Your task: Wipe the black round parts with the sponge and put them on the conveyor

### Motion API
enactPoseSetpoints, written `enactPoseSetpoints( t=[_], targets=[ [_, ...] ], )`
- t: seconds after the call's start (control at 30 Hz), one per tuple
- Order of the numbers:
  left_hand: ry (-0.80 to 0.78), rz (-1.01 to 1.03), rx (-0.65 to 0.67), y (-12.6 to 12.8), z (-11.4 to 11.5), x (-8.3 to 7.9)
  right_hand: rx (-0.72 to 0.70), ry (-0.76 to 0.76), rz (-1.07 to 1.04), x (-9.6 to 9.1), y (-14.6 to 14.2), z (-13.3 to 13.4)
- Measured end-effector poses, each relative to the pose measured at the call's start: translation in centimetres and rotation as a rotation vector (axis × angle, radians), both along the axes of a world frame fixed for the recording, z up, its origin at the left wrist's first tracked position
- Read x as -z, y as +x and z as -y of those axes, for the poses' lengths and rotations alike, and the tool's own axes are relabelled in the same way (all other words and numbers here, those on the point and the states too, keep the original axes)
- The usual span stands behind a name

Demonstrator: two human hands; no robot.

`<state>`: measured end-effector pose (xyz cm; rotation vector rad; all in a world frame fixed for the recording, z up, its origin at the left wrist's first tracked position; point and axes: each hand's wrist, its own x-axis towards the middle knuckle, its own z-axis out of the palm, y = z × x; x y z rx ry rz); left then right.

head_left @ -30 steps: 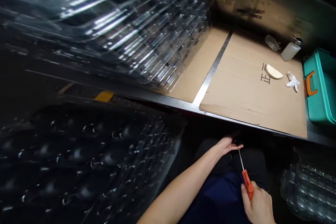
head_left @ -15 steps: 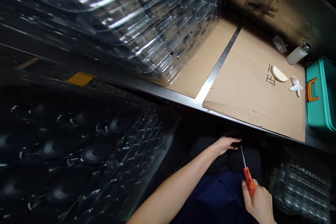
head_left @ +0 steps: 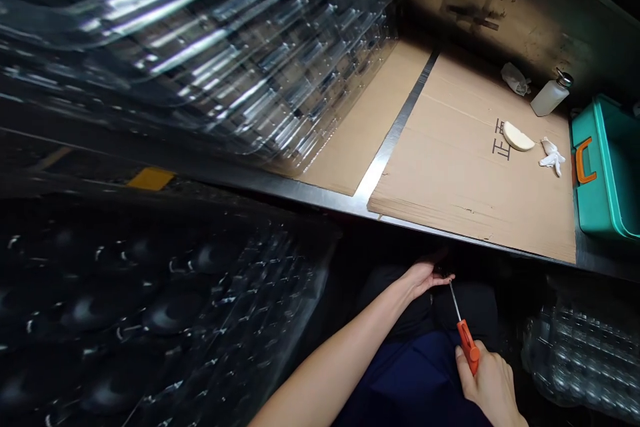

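Observation:
My right hand (head_left: 491,387) is closed around the orange handle of a small screwdriver (head_left: 464,333) low in front of me. Its thin metal shaft points up and away to my left hand (head_left: 425,275). That hand is pinched on something small and dark just under the front edge of the workbench (head_left: 325,195); I cannot make out what it is. Both hands work in the dark space below the bench, above my lap.
Cardboard sheets (head_left: 475,167) cover the bench. On it lie a pale half-round piece (head_left: 517,137), a white scrap (head_left: 551,155), a squeeze bottle (head_left: 550,95) and a teal box (head_left: 607,167) with an orange latch. Stacks of clear plastic trays (head_left: 225,47) fill the left; more clear trays (head_left: 583,360) sit lower right.
My hands stay in the same pose with the screwdriver tip at my left fingers. Only the camera view has shifted slightly.

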<state>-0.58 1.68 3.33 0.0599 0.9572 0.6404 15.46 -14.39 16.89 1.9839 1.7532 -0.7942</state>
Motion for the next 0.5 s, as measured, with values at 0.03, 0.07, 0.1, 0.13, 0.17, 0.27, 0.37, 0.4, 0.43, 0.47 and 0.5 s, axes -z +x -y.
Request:
enactPoseSetpoints(
  t=[0.03, 0.07, 0.1, 0.13, 0.17, 0.27, 0.37, 0.4, 0.43, 0.47, 0.5],
  targets=[
    [0.039, -0.02, 0.005, 0.0, 0.2, -0.1, 0.037, -0.002, -0.027, -0.2, 0.1, -0.1],
    [0.095, -0.048, 0.012, 0.0, 0.5, -0.2, 0.077, 0.004, -0.063, -0.5, 0.2, -0.2],
    [0.174, -0.084, 0.024, 0.1, 0.7, -0.4, 0.116, 0.017, -0.101, -0.8, 0.3, -0.3],
    [0.268, -0.127, 0.04, 0.0, 0.9, -0.5, 0.149, 0.033, -0.131, -1.0, 0.4, -0.4],
    [0.371, -0.178, 0.063, 0.0, 1.1, -0.7, 0.173, 0.047, -0.147, -1.3, 0.5, -0.6],
    [0.582, -0.317, 0.129, 0.0, 1.6, -1.2, 0.181, 0.059, -0.148, -1.7, 0.6, -0.8],
    [0.549, -0.313, 0.104, -0.1, 1.8, -1.2, 0.166, 0.065, -0.138, -1.4, 0.6, -0.8],
    [0.492, -0.277, 0.068, -0.1, 1.7, -1.1, 0.159, 0.069, -0.133, -1.1, 0.6, -0.7],
    [0.415, -0.233, 0.03, -0.2, 1.7, -0.9, 0.142, 0.07, -0.128, -0.8, 0.5, -0.6],
    [0.324, -0.189, 0.002, -0.3, 1.5, -0.7, 0.117, 0.064, -0.12, -0.3, 0.4, -0.4],
    [0.232, -0.148, -0.01, -0.5, 1.4, -0.6, 0.086, 0.054, -0.109, 0.1, 0.3, -0.2]
  ],
)
